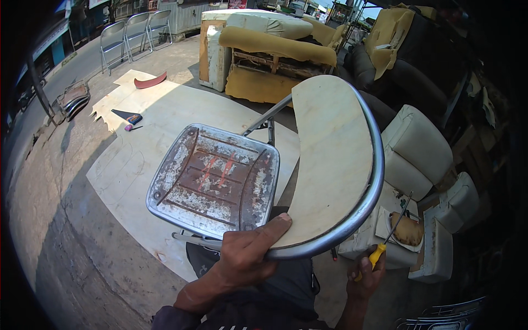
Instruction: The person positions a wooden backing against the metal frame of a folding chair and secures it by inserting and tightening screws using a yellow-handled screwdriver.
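The left hand pinches the panel against the frame at its near end, right of the seat — firm, even pressure should prevent slipping. The right hand, closed round the screwdriver, should angle its tip clear — the panel could scratch.

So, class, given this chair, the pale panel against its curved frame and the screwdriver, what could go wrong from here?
The pale panel could shift or slip, since the left hand holds it only at its near corner. The screwdriver, held shaft-up in the right hand, might scratch the panel or jab the left hand if it slipped. The metal seat looks worn and rusty, so it could scrape skin.
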`<state>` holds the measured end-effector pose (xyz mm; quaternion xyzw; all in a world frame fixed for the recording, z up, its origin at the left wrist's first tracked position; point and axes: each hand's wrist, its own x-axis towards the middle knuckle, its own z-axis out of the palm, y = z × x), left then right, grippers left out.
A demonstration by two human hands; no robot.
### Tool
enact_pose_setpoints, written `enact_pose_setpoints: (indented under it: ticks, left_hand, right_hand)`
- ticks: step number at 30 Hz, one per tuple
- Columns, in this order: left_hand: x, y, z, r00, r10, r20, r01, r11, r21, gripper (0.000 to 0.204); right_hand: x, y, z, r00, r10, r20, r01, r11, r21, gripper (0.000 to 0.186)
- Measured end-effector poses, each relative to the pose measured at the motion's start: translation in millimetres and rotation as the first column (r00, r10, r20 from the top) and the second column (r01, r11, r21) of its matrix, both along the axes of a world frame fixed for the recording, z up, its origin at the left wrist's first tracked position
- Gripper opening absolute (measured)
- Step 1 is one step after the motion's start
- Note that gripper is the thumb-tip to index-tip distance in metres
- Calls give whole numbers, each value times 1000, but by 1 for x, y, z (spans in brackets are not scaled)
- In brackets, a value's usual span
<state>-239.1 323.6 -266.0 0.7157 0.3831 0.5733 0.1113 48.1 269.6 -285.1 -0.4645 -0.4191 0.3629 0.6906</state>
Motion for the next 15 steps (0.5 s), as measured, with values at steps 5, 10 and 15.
enact_pose_setpoints:
  ticks: [5, 10, 15]
  left_hand:
    - [-22, -4, -1, 1000, -4, 6, 4, 1000, -23, 57]
    - [-77, -19, -3, 991, 9, 135, -5, 1000, -27, 38]
    - [-189, -69, -68, 866, 311, 391, -262, 949, -174, 14]
  right_hand:
    - [1, 53, 13, 995, 84, 48, -85, 996, 12, 20]
    - [4, 128, 16, 954, 273, 127, -276, 961, 1, 14]
    - [-34, 217, 27, 852, 521, 51, -522, 841, 143, 32]
